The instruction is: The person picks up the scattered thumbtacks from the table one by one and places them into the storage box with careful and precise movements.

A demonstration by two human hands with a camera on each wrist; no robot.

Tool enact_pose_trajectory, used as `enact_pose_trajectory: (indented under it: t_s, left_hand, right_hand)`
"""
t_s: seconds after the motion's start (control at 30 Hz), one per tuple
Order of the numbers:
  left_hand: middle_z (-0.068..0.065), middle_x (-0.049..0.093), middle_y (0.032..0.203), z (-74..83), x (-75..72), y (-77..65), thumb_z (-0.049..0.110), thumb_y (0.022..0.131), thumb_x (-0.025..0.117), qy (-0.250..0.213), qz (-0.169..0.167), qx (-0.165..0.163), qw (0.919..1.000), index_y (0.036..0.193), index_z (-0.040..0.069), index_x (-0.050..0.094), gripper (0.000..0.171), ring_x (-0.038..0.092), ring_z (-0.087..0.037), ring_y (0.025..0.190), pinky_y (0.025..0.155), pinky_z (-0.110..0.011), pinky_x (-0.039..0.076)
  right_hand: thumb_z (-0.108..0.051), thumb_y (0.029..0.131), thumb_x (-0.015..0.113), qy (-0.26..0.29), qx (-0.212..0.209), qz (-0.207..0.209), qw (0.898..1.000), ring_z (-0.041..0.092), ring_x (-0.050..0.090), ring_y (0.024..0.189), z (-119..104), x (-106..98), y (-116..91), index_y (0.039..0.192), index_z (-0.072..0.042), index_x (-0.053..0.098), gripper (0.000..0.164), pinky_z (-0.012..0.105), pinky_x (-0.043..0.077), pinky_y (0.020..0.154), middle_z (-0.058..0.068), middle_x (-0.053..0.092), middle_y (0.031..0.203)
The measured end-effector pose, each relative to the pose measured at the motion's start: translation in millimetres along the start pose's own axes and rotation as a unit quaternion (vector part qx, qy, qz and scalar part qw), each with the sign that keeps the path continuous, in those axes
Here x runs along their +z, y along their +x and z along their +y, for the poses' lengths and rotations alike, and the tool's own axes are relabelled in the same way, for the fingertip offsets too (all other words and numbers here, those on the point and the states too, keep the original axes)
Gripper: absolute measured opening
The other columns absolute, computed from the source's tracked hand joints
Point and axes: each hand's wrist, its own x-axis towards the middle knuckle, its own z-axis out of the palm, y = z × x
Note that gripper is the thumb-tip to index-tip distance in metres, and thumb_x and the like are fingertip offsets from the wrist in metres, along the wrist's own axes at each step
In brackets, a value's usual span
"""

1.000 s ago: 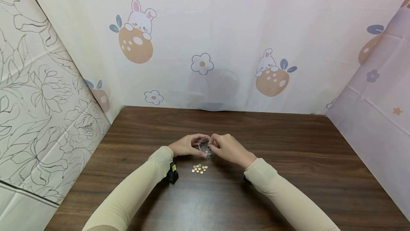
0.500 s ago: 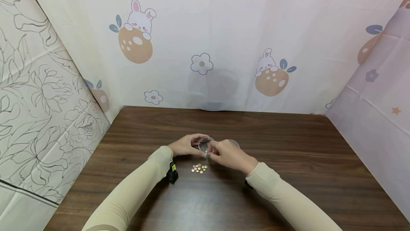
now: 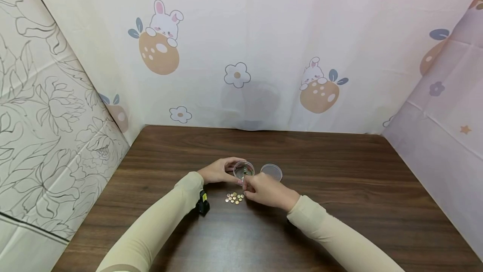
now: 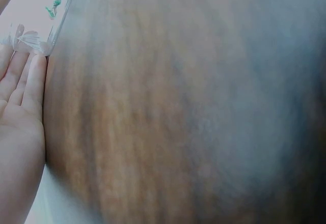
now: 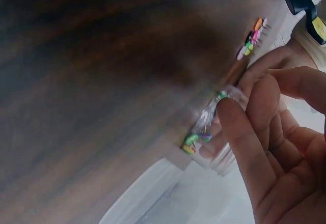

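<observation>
A clear round container (image 3: pixel 243 173) stands on the table with several coloured thumbtacks (image 5: pixel 190 143) inside, green, yellow and purple among them. My left hand (image 3: pixel 219 172) holds it from the left, thumb at the near side and fingers round the far side. The left wrist view shows those fingers (image 4: pixel 33 79) against the clear wall. Just in front of the container, my right hand (image 3: pixel 269 190) has its fingertips close to the near rim, fingers loosely bent, with nothing visible between them. Several loose thumbtacks (image 3: pixel 235 198) lie on the table left of these fingertips, points up in the right wrist view.
A clear round lid (image 3: pixel 271 172) lies right of the container, behind my right hand. The brown wooden table (image 3: pixel 339 167) meets a printed curtain (image 3: pixel 203 54) at its far edge. A black wrist camera (image 3: pixel 203 205) sits under the left cuff, near the loose thumbtacks.
My right hand has come from over the container towards me, to its near side, uncovering the inside and the lid. My left hand has stayed on the container.
</observation>
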Motion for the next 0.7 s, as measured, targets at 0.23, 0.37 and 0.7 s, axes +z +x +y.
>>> enact_pose_trajectory:
  t_s: [0.23,0.37,0.7]
  left_hand:
    - [-0.012,0.048,0.136,-1.8,-0.3,0.3,0.017,0.079,0.075,0.0,-0.005,0.007,1.0,0.141,0.008,0.038,0.073,0.044,-0.023,0.123,0.103,-0.046,0.04]
    - [-0.013,0.048,0.137,-1.8,-0.6,0.2,0.016,0.079,0.075,-0.005,-0.009,0.013,0.9999,0.142,0.007,0.038,0.073,0.044,-0.023,0.123,0.103,-0.046,0.039]
    - [-0.015,0.049,0.136,1.2,-1.5,-1.0,0.017,0.079,0.075,-0.001,-0.012,0.025,0.9996,0.141,0.006,0.038,0.073,0.045,-0.025,0.122,0.104,-0.047,0.038]
  right_hand:
    - [-0.011,0.081,0.067,-0.021,-0.011,-0.002,1.0,-0.002,0.043,0.051,-3.3,7.5,1.2,0.084,-0.013,0.062,0.006,0.018,0.04,0.047,-0.012,0.049,0.059]
    - [-0.01,0.081,0.066,-0.036,-0.008,0.0,0.999,-0.001,0.042,0.051,-4.4,9.9,2.6,0.08,-0.014,0.061,0.006,0.019,0.04,0.046,-0.011,0.049,0.06]
    - [-0.012,0.085,0.061,-0.062,0.018,-0.004,0.998,0.002,0.043,0.049,-8.0,13.1,5.0,0.072,-0.017,0.056,0.015,0.022,0.04,0.042,-0.009,0.05,0.06]
